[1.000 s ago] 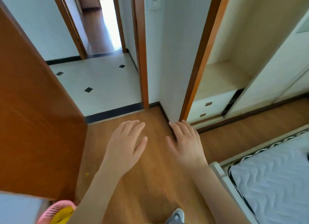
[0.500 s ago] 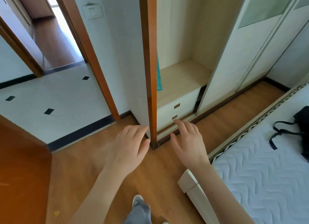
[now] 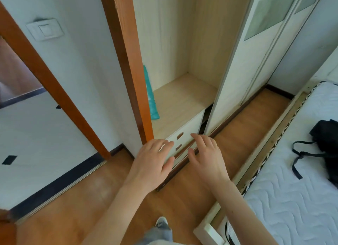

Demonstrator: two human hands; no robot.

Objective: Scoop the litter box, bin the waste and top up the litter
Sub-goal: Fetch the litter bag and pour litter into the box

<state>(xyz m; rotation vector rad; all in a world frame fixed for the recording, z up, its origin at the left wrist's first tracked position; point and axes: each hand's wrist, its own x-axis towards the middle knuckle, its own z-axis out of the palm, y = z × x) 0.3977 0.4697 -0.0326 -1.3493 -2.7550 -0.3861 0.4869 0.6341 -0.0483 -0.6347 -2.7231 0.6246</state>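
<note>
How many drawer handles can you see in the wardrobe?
2: the upper handle on the top drawer, and the lower handle just beneath it, between the left hand and right hand. Others may be hidden behind the hands.

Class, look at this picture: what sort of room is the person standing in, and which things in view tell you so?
Most likely a bedroom: a quilted mattress lies on the right, a built-in wardrobe with a sliding door stands ahead, and a doorway opens on the left.

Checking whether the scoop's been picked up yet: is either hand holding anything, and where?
Nothing. Left hand and right hand are both empty, fingers relaxed.
</note>
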